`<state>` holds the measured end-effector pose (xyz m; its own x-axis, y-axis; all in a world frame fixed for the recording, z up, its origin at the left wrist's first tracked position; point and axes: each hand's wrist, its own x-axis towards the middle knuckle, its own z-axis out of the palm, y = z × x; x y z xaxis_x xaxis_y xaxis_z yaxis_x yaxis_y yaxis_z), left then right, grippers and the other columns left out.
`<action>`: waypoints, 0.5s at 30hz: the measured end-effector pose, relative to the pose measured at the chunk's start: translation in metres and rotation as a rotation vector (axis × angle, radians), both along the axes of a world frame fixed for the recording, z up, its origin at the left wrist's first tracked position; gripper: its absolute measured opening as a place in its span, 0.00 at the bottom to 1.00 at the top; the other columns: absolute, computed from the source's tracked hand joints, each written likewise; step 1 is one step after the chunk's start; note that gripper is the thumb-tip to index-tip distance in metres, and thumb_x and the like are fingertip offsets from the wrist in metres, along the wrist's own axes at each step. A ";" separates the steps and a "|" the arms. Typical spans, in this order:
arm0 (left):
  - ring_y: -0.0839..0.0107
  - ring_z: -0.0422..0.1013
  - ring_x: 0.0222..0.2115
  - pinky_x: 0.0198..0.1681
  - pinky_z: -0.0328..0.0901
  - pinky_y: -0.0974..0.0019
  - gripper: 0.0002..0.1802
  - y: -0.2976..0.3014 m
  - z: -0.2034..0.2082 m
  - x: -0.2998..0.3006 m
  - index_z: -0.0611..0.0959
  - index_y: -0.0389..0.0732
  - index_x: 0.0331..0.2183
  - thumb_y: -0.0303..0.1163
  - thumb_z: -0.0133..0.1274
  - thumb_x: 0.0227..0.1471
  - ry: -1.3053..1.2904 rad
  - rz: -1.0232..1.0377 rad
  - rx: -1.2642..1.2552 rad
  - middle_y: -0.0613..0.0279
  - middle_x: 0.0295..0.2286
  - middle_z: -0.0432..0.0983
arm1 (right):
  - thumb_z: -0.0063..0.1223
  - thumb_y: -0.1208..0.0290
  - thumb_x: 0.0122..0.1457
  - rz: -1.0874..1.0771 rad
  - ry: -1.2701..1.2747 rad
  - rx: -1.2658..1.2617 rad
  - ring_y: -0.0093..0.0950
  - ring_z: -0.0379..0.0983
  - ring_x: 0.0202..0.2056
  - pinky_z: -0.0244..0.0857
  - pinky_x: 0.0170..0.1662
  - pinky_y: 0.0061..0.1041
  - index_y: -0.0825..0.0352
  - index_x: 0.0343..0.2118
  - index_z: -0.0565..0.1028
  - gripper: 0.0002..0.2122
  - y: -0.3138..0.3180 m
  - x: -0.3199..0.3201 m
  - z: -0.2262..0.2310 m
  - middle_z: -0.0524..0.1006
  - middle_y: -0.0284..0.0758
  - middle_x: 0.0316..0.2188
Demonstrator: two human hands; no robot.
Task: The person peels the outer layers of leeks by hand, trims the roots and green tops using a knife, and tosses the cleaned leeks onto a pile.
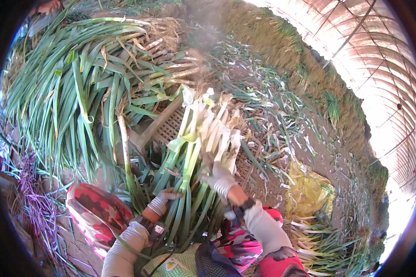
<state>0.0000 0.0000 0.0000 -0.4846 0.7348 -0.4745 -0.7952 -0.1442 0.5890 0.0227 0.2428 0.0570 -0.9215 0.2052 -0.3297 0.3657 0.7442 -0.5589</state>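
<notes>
Across my lap lies a bunch of leeks (pixel 189 159), white stems pointing away from me and green leaves toward me. My left hand (pixel 164 201), in a grey striped glove, is closed round the leaves on the left side of the bunch. Over the right side of the stems is my gloved right hand (pixel 221 179); it touches the leeks, but its fingers are smeared by motion. A single leek (pixel 125 145) with its roots on leans just left of the bunch. Behind the stems, a slatted plastic crate (pixel 159 121) is partly covered.
A large heap of untrimmed leeks (pixel 64 92) fills the far left. Purple strings (pixel 39 198) lie at the left. Leaf scraps (pixel 272 99) litter the soil. At right are a yellow mesh sack (pixel 309 191) and more small leeks (pixel 316 240). Someone's hand (pixel 48 6) shows at the top left.
</notes>
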 end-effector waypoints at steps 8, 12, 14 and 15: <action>0.70 0.72 0.30 0.39 0.67 0.66 0.22 0.000 0.002 0.000 0.75 0.33 0.40 0.27 0.59 0.40 -0.079 0.026 0.054 0.61 0.31 0.76 | 0.54 0.66 0.51 -0.268 -0.186 -0.078 0.29 0.72 0.32 0.68 0.41 0.26 0.70 0.43 0.67 0.19 -0.004 -0.046 0.075 0.74 0.41 0.35; 0.69 0.73 0.31 0.39 0.67 0.66 0.23 0.008 -0.003 0.000 0.74 0.33 0.41 0.27 0.60 0.39 -0.086 -0.001 0.068 0.60 0.32 0.76 | 0.53 0.63 0.50 -0.382 -0.075 0.281 0.33 0.73 0.33 0.68 0.42 0.27 0.67 0.50 0.63 0.26 0.033 -0.079 0.065 0.74 0.45 0.35; 0.69 0.73 0.31 0.39 0.67 0.65 0.23 0.006 -0.006 -0.002 0.74 0.33 0.41 0.27 0.60 0.40 -0.069 0.004 0.052 0.60 0.32 0.76 | 0.53 0.63 0.49 -0.353 -0.091 0.109 0.36 0.73 0.33 0.68 0.40 0.29 0.68 0.51 0.61 0.27 0.027 -0.072 0.069 0.74 0.46 0.32; 0.69 0.73 0.31 0.39 0.67 0.65 0.22 -0.006 -0.012 0.000 0.74 0.33 0.41 0.28 0.59 0.41 -0.090 0.039 0.061 0.60 0.32 0.76 | 0.52 0.65 0.50 -0.304 -0.118 -0.070 0.34 0.72 0.32 0.69 0.38 0.31 0.69 0.51 0.62 0.25 -0.004 -0.060 0.076 0.74 0.44 0.31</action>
<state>-0.0003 -0.0058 -0.0120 -0.4712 0.7449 -0.4724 -0.8375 -0.2098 0.5046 -0.0377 0.2390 0.1333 -0.7762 0.4380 -0.4535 0.6304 0.5528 -0.5450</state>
